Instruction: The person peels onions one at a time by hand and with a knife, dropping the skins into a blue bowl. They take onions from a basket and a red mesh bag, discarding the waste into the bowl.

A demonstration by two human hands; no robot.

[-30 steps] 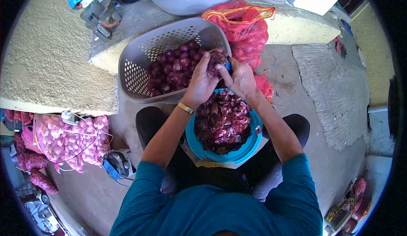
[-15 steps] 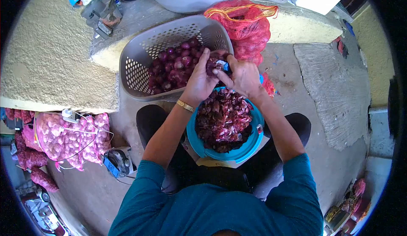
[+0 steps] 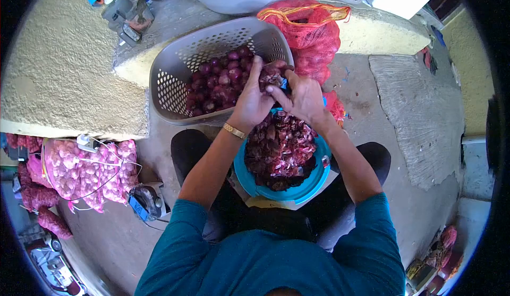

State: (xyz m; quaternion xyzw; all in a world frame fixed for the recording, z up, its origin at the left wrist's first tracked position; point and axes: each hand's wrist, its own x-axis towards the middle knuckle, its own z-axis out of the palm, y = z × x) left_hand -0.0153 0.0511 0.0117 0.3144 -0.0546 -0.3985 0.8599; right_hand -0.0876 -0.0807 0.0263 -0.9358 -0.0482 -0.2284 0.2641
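Note:
Between my two hands, over the right rim of the grey basket (image 3: 162, 110), is a red onion (image 3: 272, 78) with loose papery skin. My left hand (image 3: 254, 100) is closed around it from the left, thumb raised. From the right, my right hand (image 3: 305, 98) meets it with bent, closed fingers. A small blue thing (image 3: 283, 84) shows at those fingertips; I cannot make out what it is. Several red onions (image 3: 226, 78) lie in the basket. Below my hands stands a blue tub (image 3: 313, 182) with dark red onion skins (image 3: 281, 147).
A red mesh sack (image 3: 313, 46) leans right of the basket. Behind, a pale plastic tub (image 3: 244, 1) rests on the ledge. At left are a pink net sack of bulbs (image 3: 90, 171) and a device with a blue display (image 3: 141, 208). My knees flank the blue tub.
My hands stay in nearly the same place. The onion between them has turned slightly, and less of the blue thing shows at my right fingertips.

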